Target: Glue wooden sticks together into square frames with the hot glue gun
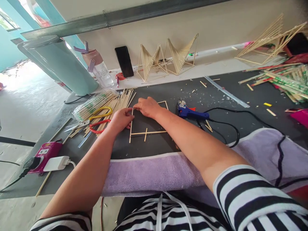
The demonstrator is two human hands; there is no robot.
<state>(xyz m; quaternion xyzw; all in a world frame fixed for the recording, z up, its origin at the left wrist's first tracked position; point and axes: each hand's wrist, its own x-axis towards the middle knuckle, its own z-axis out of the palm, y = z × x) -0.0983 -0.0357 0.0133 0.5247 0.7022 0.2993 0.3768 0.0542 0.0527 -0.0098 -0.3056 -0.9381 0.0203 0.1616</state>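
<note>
A flat four-sided frame of thin wooden sticks (138,133) lies on the dark table in front of me. My left hand (121,120) is closed at the frame's left side, with thumb and fingers about the upright stick. At the upper left corner my right hand (148,107) pinches the stick end, its fingertips close to my left thumb. The far side is partly hidden by my right hand and forearm. A short stick (145,135) crosses the near side. Right of the frame rests a blue hot glue gun (190,112) with a black cord.
Loose sticks (121,101), scissors (96,123) and a pink power strip (45,155) lie to the left. Finished stick models (178,59) and a phone (124,61) stand along the wall. A purple towel (154,173) covers the near edge. Wrapped sticks (288,80) lie far right.
</note>
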